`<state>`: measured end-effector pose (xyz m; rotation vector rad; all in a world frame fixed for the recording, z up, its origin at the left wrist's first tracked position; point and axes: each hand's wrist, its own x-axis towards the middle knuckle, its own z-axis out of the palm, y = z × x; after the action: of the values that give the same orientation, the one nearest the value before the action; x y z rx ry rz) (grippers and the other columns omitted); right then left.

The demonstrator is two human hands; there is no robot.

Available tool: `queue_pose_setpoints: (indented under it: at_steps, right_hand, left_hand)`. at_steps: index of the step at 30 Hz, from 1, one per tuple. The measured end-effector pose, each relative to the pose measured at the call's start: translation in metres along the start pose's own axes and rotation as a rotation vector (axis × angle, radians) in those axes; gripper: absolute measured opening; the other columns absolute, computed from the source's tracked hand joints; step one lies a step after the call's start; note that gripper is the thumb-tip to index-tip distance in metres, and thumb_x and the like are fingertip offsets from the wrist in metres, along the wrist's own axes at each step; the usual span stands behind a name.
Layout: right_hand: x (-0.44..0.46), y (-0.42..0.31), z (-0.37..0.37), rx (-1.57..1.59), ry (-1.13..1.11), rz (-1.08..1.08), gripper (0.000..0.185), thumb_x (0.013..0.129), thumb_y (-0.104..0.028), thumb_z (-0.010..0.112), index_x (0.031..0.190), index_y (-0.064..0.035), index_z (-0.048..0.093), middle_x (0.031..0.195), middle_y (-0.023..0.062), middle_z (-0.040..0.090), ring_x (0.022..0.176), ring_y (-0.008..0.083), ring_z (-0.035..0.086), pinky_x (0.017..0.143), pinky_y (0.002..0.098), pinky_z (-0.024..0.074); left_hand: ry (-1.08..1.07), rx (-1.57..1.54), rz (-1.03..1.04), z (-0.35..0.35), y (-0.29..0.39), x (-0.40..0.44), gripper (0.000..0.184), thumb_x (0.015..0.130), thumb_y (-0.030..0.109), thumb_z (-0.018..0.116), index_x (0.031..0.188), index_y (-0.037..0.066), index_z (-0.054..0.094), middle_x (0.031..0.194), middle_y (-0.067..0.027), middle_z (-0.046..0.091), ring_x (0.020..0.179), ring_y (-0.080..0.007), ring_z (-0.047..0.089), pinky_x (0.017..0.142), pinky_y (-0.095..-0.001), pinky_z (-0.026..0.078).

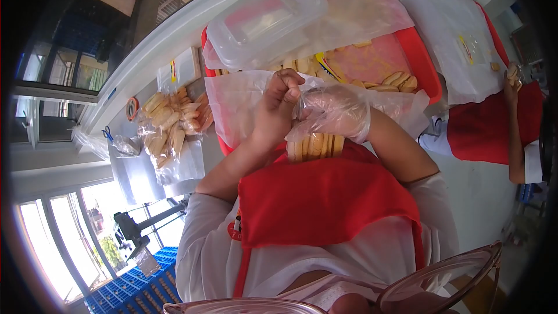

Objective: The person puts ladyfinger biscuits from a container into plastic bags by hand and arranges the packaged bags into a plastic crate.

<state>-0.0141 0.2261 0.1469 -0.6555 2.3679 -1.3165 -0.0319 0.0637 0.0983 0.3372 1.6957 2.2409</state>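
Note:
A clear plastic bag of bread pieces (314, 146) hangs in front of my red apron, its slices lined up side by side in the lower part. My left hand (278, 103) is bare, its fingers curled tight at the gathered top of the bag. A loose clear plastic glove covers my right hand (336, 110), which closes round the bag's neck just beside the left. The plastic between the two hands is bunched, and the right fingertips are partly hidden by it.
Behind my hands a red tray (419, 64) holds more bread, a plastic sheet and a translucent lidded box (264, 18). Filled bread bags (171, 119) are piled at left, near orange tape (132, 108) and blue-handled scissors (107, 133). A co-worker in a red apron (485, 125) stands at right.

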Motion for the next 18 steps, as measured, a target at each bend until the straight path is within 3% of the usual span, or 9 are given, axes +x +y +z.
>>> queue_pose_setpoints:
  at_steps: [3,6,7,9,10,13,14,17,18]
  right_hand:
    - [-0.001,0.000,0.001,-0.091,0.046,-0.050,0.022,0.073,-0.024,0.066,0.084,-0.0060,0.060,0.082,0.0091,0.059,0.076,0.0244,0.056,0.068,0.0336,0.0435]
    - [0.002,0.010,0.001,-0.026,0.081,0.013,0.034,0.074,-0.041,0.062,0.081,-0.0082,0.062,0.077,0.0105,0.058,0.073,0.0264,0.056,0.066,0.0355,0.0427]
    - [0.003,0.012,0.000,-0.026,0.118,0.000,0.032,0.075,-0.040,0.061,0.081,-0.0081,0.062,0.077,0.0109,0.058,0.072,0.0268,0.056,0.066,0.0355,0.0429]
    - [0.005,0.017,-0.004,-0.031,0.191,-0.027,0.029,0.077,-0.036,0.060,0.082,-0.0078,0.061,0.077,0.0118,0.058,0.072,0.0274,0.056,0.066,0.0355,0.0434]
    - [0.006,0.028,-0.001,-0.078,0.389,-0.159,0.021,0.078,-0.026,0.060,0.082,-0.0061,0.060,0.075,0.0108,0.058,0.070,0.0250,0.056,0.066,0.0340,0.0440]
    - [0.005,0.037,-0.005,0.306,0.302,0.100,0.013,0.077,-0.008,0.058,0.089,-0.0036,0.060,0.078,0.0066,0.060,0.071,0.0154,0.057,0.065,0.0280,0.0453]
    - [0.005,0.035,-0.005,0.393,0.251,0.110,0.012,0.075,-0.004,0.058,0.087,-0.0011,0.059,0.077,0.0048,0.059,0.070,0.0120,0.055,0.065,0.0263,0.0455]
    - [0.001,0.039,-0.005,-0.034,0.190,0.052,0.017,0.075,-0.019,0.063,0.083,-0.0044,0.058,0.073,0.0075,0.059,0.068,0.0204,0.056,0.065,0.0312,0.0441]
    - [0.000,0.040,-0.007,-0.024,0.099,0.072,0.018,0.075,-0.020,0.063,0.082,-0.0040,0.058,0.074,0.0082,0.059,0.068,0.0210,0.056,0.065,0.0312,0.0439]
  left_hand:
    - [-0.016,0.037,-0.042,0.003,0.005,0.000,0.010,0.091,0.019,0.044,0.093,0.010,0.048,0.102,0.0014,0.046,0.085,-0.0042,0.044,0.062,-0.0190,0.042]
    - [-0.042,-0.028,-0.250,0.004,0.017,0.003,0.020,0.089,0.025,0.048,0.102,0.009,0.049,0.109,-0.0027,0.047,0.089,-0.0070,0.045,0.070,-0.0225,0.043]
    - [-0.053,-0.061,-0.331,0.003,0.020,0.005,0.025,0.088,0.027,0.050,0.105,0.008,0.049,0.111,-0.0043,0.047,0.092,-0.0083,0.046,0.074,-0.0240,0.043]
    - [-0.196,0.003,-0.175,-0.012,0.006,0.007,0.040,0.082,0.027,0.059,0.113,0.005,0.044,0.110,-0.0088,0.050,0.099,-0.0149,0.047,0.080,-0.0280,0.043]
    - [-0.267,0.035,-0.098,-0.018,-0.001,0.008,0.049,0.079,0.026,0.064,0.117,0.004,0.042,0.109,-0.0111,0.051,0.103,-0.0183,0.048,0.083,-0.0300,0.043]
    - [-0.417,0.513,-0.280,-0.016,0.002,0.005,0.070,0.069,0.026,0.072,0.124,0.001,0.036,0.111,-0.0124,0.051,0.107,-0.0206,0.047,0.091,-0.0315,0.037]
    - [-0.374,0.581,-0.422,-0.013,0.010,0.003,0.072,0.066,0.024,0.074,0.123,0.000,0.037,0.111,-0.0129,0.051,0.106,-0.0204,0.047,0.091,-0.0304,0.037]
    - [-0.342,0.344,-0.387,-0.031,-0.019,0.002,0.077,0.066,0.024,0.074,0.126,-0.001,0.034,0.114,-0.0132,0.049,0.109,-0.0209,0.045,0.093,-0.0309,0.035]
    - [-0.367,0.409,-0.383,-0.033,-0.017,0.002,0.079,0.066,0.021,0.074,0.129,-0.001,0.030,0.117,-0.0131,0.047,0.111,-0.0202,0.043,0.094,-0.0310,0.034]
